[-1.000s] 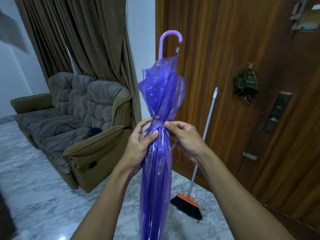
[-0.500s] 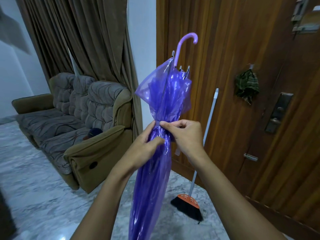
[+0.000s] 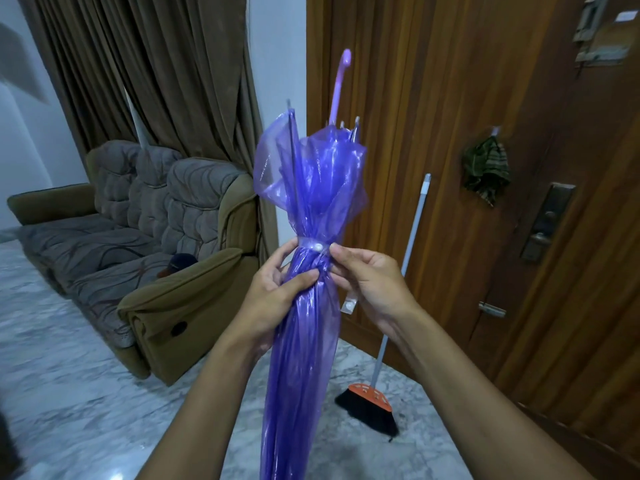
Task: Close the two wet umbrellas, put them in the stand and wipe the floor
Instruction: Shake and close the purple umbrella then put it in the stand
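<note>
A folded translucent purple umbrella [image 3: 304, 341] stands upright in front of me, handle [image 3: 341, 84] up, its lower end running out of the bottom of the view. My left hand [image 3: 273, 296] grips the gathered canopy from the left. My right hand [image 3: 370, 282] holds it from the right, fingertips at the clear strap [image 3: 313, 244] wrapped around the canopy. A loose strap end with a snap [image 3: 349, 304] hangs below my right hand. The upper canopy flares loosely above the strap. No second umbrella and no stand are in view.
A broom [image 3: 381, 393] with an orange head leans against the wooden door [image 3: 433, 168] to the right. A dark checked cloth [image 3: 486, 168] hangs on the door. A brown sofa [image 3: 145, 271] stands on the left before curtains [image 3: 156, 64]. The floor [image 3: 69, 410] is pale marble.
The umbrella has turned in my hands, so its handle now shows edge-on and the strap's snap faces me. Both hands have stayed at the strap.
</note>
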Demonstrator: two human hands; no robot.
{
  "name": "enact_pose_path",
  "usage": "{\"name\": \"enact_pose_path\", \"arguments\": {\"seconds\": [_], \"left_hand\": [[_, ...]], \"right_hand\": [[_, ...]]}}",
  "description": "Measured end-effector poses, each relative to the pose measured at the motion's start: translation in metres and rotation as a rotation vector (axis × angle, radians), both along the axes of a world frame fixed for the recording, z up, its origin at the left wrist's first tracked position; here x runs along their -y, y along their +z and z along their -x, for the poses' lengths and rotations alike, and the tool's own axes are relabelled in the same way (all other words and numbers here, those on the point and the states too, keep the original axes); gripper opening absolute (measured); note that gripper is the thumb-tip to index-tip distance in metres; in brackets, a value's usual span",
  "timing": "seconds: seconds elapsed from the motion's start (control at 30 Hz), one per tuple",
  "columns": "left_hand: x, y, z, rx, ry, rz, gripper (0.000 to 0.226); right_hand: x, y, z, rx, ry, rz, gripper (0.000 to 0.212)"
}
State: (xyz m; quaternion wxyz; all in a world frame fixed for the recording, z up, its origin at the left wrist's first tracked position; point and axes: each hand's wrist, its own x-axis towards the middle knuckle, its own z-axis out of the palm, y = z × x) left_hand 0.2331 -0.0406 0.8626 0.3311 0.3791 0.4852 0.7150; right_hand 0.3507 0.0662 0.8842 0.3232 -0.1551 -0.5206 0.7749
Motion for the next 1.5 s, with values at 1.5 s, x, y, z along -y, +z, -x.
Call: {"name": "enact_pose_path", "arguments": {"seconds": [1.5], "left_hand": [[0.005, -0.004, -0.017, 0.017, 0.024, -0.068, 0.054]], "right_hand": [[0.005, 0.003, -0.015, 0.045, -0.170, -0.208, 0.020]]}}
